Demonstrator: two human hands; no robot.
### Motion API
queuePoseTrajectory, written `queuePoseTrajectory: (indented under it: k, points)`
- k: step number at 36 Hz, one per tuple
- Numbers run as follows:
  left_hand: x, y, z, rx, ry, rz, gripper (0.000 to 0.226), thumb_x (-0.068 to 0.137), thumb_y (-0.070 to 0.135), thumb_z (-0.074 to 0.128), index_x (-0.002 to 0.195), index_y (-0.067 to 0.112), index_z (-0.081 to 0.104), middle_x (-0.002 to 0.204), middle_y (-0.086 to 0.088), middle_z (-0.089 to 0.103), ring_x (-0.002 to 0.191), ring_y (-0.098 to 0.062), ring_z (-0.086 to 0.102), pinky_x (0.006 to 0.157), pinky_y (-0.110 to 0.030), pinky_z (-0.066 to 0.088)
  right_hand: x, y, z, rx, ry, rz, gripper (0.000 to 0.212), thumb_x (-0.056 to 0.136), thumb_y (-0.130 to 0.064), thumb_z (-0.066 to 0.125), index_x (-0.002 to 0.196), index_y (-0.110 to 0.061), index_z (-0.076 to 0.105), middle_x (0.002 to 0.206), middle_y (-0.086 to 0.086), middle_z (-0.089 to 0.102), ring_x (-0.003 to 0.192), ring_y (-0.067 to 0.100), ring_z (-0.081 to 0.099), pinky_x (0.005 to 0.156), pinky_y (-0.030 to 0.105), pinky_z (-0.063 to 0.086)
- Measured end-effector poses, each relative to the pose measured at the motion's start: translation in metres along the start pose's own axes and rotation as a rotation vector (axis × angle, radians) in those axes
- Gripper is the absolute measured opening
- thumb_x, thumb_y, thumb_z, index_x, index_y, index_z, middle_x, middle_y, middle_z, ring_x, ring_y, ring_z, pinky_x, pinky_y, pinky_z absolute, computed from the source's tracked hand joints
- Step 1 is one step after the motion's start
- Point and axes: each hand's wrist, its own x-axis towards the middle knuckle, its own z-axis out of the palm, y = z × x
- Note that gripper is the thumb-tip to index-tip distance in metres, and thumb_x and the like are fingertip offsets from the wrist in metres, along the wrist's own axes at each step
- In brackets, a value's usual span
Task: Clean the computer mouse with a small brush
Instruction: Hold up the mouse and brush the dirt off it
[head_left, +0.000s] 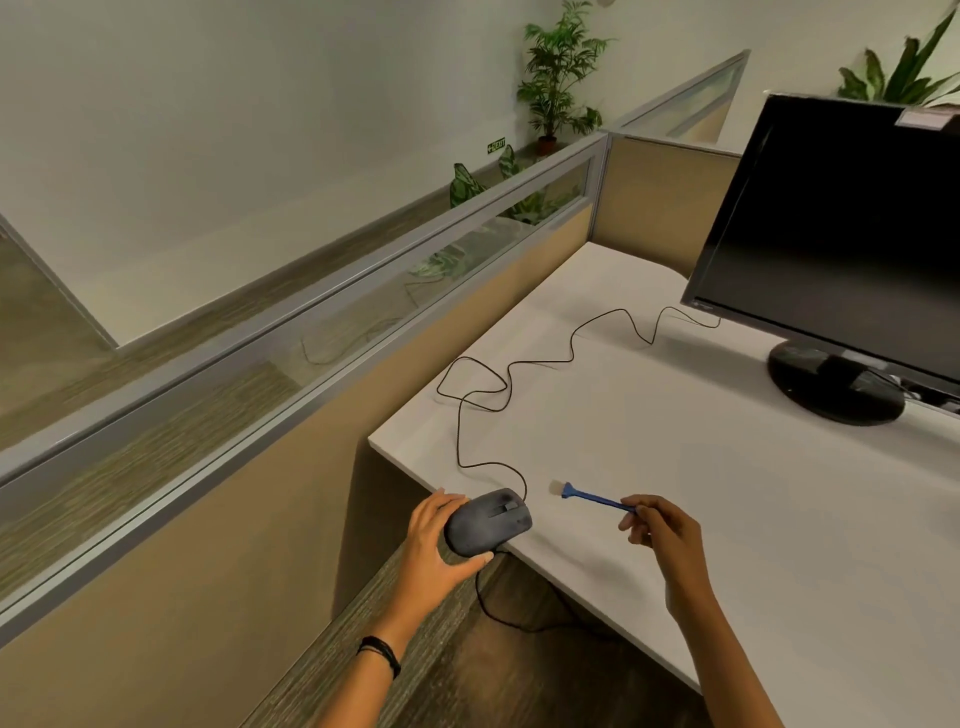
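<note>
A dark grey wired computer mouse is held at the front left corner of the white desk, partly past its edge. My left hand grips the mouse from the left and below, buttons and wheel facing up. My right hand pinches the end of a small blue-handled brush. Its pale bristles point left, a short way right of the mouse and not touching it. The mouse's black cord snakes back across the desk toward the monitor.
A black monitor on a round stand fills the right rear of the desk. A tan partition with a glass strip borders the desk on the left. Potted plants stand behind it. A second black cable hangs below the desk edge.
</note>
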Motion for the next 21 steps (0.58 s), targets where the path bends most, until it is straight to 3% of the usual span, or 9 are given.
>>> queuePoseTrajectory:
  k: [10,14,21]
  points:
    - [0.020,0.011,0.053,-0.061,0.016,-0.011,0.063,0.067,0.016,0.084,0.121,0.017,0.051,0.126,0.007,0.042,0.132,-0.016,0.026,0.107,-0.033,0.022,0.018,0.018,-0.036,0.040,0.052,0.081,0.030,0.094,0.002,0.038,0.089,-0.002,0.067,0.072,0.018,0.063,0.063,0.024,0.053,0.062,0.032,0.046]
    - [0.027,0.016,0.075,-0.050,-0.008,-0.014,0.065,0.066,0.016,0.084,0.123,0.014,0.052,0.126,0.009,0.041,0.132,-0.014,0.024,0.107,-0.032,0.020,0.024,0.025,-0.051,0.037,0.069,0.106,0.031,0.093,0.003,0.038,0.086,-0.006,0.067,0.074,0.020,0.063,0.066,0.027,0.053,0.064,0.034,0.046]
    - [0.046,0.025,0.110,0.028,-0.010,-0.034,0.066,0.059,0.010,0.087,0.117,0.004,0.056,0.125,-0.013,0.053,0.129,-0.022,0.032,0.105,-0.027,0.023,0.034,0.033,-0.081,0.043,0.086,0.132,0.030,0.093,0.004,0.039,0.087,-0.004,0.067,0.076,0.022,0.063,0.071,0.029,0.054,0.064,0.031,0.044]
